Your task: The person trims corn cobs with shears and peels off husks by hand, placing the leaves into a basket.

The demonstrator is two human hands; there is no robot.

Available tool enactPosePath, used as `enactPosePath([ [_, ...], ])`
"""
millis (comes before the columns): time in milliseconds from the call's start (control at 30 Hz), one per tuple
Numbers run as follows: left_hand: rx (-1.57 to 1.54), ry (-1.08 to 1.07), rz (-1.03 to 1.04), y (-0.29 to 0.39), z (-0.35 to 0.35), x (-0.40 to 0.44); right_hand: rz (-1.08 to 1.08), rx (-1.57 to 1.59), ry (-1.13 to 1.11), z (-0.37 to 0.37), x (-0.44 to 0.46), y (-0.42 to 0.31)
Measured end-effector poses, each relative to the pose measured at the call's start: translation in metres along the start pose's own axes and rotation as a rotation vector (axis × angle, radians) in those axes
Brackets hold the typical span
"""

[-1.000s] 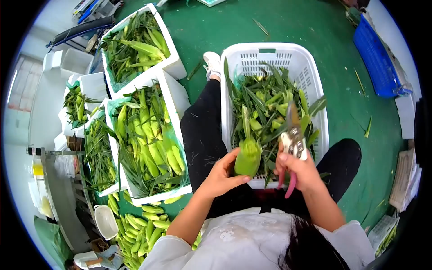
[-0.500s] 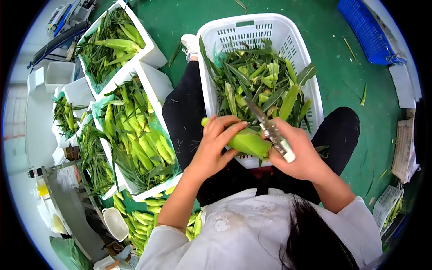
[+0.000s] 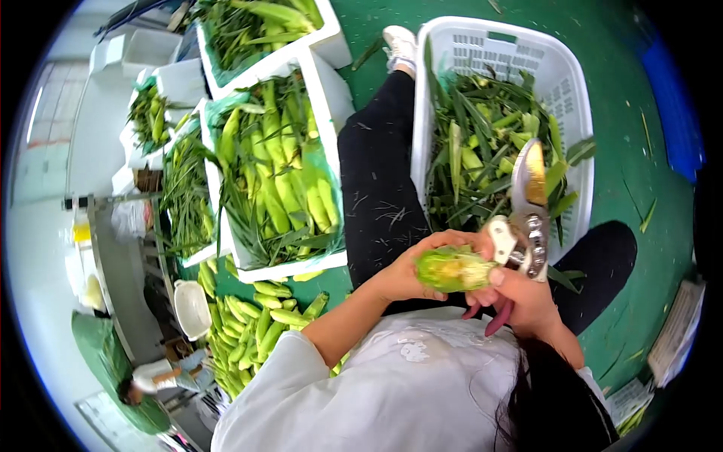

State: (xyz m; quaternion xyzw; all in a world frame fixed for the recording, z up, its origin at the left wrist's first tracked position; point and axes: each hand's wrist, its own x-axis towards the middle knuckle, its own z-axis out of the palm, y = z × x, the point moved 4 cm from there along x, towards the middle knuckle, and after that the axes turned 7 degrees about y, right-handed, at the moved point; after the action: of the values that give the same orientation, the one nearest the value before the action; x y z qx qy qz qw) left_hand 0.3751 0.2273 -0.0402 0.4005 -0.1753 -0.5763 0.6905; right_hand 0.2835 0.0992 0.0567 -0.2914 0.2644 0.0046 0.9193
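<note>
head view: a short, pale-green and yellow ear of corn (image 3: 450, 270) sits above the person's lap, just beyond the white shirt (image 3: 410, 369), its pale, frayed end toward the right. the left hand (image 3: 403, 277) holds it, fingers wrapped round its far side. the right hand (image 3: 531, 297) grips silver metal pruning shears with red handles (image 3: 536, 226), blade pointing away from the body; its thumb is right at the ear's frayed end. beyond the hands, between the black-trousered legs, stands a white perforated plastic basket (image 3: 556, 69) heaped with green leaves and stalk pieces (image 3: 482, 169). left of it, a white foam box (image 3: 328, 94) holds leafy green corn (image 3: 279, 162); nearer, bare green ears (image 3: 245, 331) lie piled beside a small white plastic basin (image 3: 193, 310).
</note>
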Motion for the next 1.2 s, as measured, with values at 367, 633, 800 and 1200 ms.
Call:
enactPosePath([
  [367,0.434,2.18,-0.158,0.006,-0.18,-0.451,0.007,-0.186,0.048,-0.033,0.066,0.051],
  [633,0.484,2.501,0.645,0.034,-0.244,-0.579,0.174,-0.12,0.212,-0.057,0.032,0.073],
  [800,0.423,1.595,0.107,0.05,-0.276,-0.199,0.265,-0.091,0.25,-0.087,0.017,0.097],
  [1200,-0.314,0.956,-0.045,0.137,-0.163,-0.128,0.167,0.011,0.273,-0.072,0.012,0.073],
])
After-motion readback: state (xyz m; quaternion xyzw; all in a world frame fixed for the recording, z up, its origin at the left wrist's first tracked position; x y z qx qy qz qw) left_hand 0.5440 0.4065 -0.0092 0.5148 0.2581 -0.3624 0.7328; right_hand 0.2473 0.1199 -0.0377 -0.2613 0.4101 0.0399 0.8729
